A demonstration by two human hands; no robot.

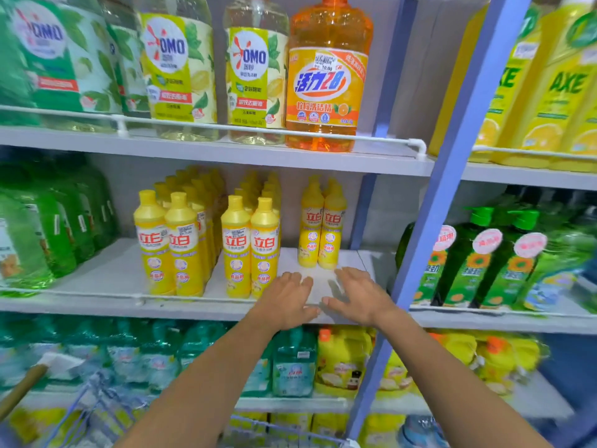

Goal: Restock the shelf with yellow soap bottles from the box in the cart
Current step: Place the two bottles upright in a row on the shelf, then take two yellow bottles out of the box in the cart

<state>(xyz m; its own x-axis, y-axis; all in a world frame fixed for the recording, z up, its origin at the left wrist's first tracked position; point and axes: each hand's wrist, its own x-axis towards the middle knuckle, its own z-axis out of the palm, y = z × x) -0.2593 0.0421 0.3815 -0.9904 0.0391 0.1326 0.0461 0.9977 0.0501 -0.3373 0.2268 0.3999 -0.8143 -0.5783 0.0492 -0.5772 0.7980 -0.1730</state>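
Note:
Yellow soap bottles stand in rows on the middle shelf (106, 279): one double row at the left (168, 244), one in the middle (250, 247). A pair of them (321, 226) stands further back on the right. My left hand (286, 300) and my right hand (357, 295) hover side by side over the bare shelf patch in front of that pair. Their fingers are straight and spread, and neither hand holds anything. The wire cart (97, 412) shows at the bottom left; the box in it is not visible.
A blue upright post (429, 202) bounds the bay on the right. Green bottles (42, 234) fill the shelf's left end. Large bottles, among them an orange one (326, 76), stand on the shelf above. Bottles and refill packs (342, 360) line the shelf below.

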